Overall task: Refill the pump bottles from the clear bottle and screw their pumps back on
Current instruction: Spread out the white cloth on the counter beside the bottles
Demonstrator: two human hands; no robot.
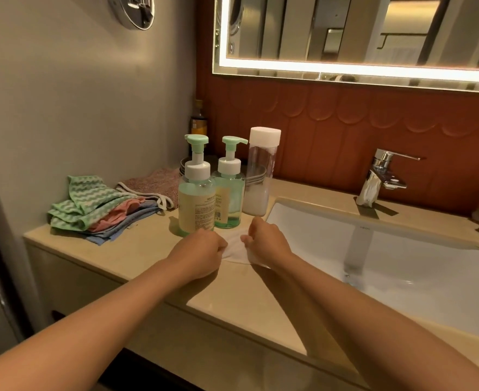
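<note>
Two pump bottles with green liquid stand side by side on the beige counter, the left pump bottle [196, 193] nearer me and the right pump bottle [229, 190] just behind it; both carry their mint-green pumps. The tall clear bottle [260, 170] with a white cap stands to their right, milky liquid low in it. In front of the bottles lies a white tissue [234, 245]. My left hand [201, 249] and my right hand [266, 241] each pinch an edge of it, stretched between them on the counter.
A stack of folded cloths [102, 207] lies at the left of the counter [148, 263]. The white sink [402, 263] fills the right side, with a chrome faucet [379, 176] behind it. A dark bottle [198, 119] stands in the back corner under the lit mirror.
</note>
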